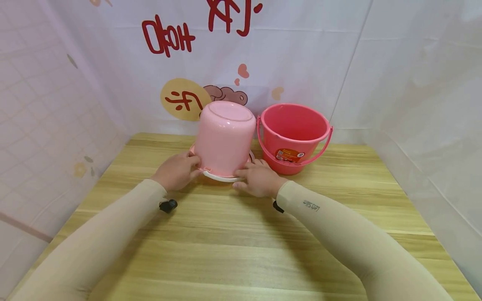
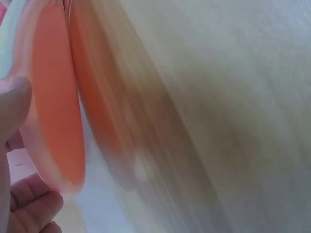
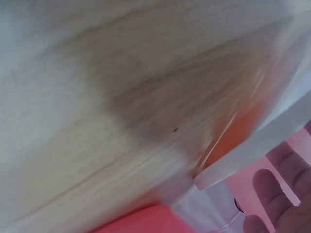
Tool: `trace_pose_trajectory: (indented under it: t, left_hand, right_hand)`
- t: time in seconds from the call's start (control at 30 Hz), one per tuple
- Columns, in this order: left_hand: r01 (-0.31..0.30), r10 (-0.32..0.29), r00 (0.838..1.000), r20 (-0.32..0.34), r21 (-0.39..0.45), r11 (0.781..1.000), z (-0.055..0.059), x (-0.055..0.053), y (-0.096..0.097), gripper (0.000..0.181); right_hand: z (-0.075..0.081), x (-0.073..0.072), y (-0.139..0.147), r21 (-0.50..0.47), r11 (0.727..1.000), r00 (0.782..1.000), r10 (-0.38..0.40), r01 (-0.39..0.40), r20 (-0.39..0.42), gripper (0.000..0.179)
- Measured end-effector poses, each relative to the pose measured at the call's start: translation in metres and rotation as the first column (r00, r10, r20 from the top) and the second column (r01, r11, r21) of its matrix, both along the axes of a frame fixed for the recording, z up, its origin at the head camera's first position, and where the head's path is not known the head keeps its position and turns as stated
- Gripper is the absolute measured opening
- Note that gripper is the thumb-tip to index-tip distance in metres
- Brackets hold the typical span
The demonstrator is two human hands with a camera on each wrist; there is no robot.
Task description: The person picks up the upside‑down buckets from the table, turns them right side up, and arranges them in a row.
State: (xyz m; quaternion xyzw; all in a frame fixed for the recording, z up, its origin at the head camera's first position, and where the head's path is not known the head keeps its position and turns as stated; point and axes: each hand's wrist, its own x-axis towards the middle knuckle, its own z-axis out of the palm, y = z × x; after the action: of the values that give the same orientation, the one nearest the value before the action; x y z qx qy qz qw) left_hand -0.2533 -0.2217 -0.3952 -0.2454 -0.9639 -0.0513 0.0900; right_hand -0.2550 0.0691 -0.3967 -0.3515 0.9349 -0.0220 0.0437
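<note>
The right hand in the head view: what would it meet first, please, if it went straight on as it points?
Most likely the upturned pale pink bucket, directly ahead of the right hand and seemingly against it, though depth is unclear.

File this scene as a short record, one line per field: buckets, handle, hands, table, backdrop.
Pale pink bucket: upside down, near edge raised off the table
White handle: along that near edge
Left hand: grips the pale bucket's left edge
Right hand: holds its right front edge
Bright pink bucket: upright, right of the pale one; label on its front
Table: wood-grained
Backdrop: white, with red lettering
</note>
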Motion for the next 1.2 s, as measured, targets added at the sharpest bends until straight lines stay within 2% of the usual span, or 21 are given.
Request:
trace_pose_trajectory:
  t: [0.2, 0.37, 0.53, 0.63, 0.8, 0.87, 1.03, 1.2]
  left_hand:
    - [-0.02, 0.02, 1.0, -0.01, 0.053, 0.998, 0.004, -0.001, -0.003, 0.023]
    - [-0.041, 0.04, 0.999, 0.02, 0.088, 0.995, 0.013, 0.0, -0.003, 0.027]
    - [-0.062, 0.055, 0.997, 0.06, 0.125, 0.99, 0.022, 0.003, -0.003, 0.034]
    - [-0.075, 0.065, 0.995, 0.077, 0.14, 0.987, 0.026, 0.004, -0.002, 0.031]
    - [-0.099, 0.077, 0.989, 0.126, 0.185, 0.978, 0.034, 0.007, 0.0, 0.023]
    - [-0.109, 0.081, 0.987, 0.14, 0.2, 0.974, 0.038, 0.008, 0.001, 0.025]
    - [-0.128, 0.101, 0.986, 0.132, 0.211, 0.969, 0.045, 0.009, 0.002, 0.034]
    - [-0.13, 0.109, 0.989, 0.102, 0.227, 0.965, 0.051, 0.01, 0.004, 0.04]
  right_hand:
    - [0.006, -0.001, 0.001, -0.055, 0.998, 0.993, 0.023, -0.029, -0.116, 0.048]
    - [0.01, -0.001, -0.001, -0.154, 0.982, 0.976, 0.076, -0.108, -0.202, 0.039]
    - [0.013, -0.001, -0.001, -0.225, 0.955, 0.953, 0.128, -0.193, -0.275, 0.051]
    - [0.016, 0.0, 0.0, -0.207, 0.948, 0.924, 0.159, -0.241, -0.347, 0.059]
    - [0.021, 0.001, 0.0, -0.172, 0.934, 0.851, 0.195, -0.312, -0.488, 0.058]
    - [0.023, 0.001, 0.001, -0.181, 0.929, 0.836, 0.191, -0.323, -0.514, 0.059]
    - [0.027, -0.001, 0.003, -0.22, 0.918, 0.838, 0.178, -0.33, -0.517, 0.065]
    - [0.034, -0.003, 0.004, -0.251, 0.915, 0.859, 0.165, -0.317, -0.485, 0.066]
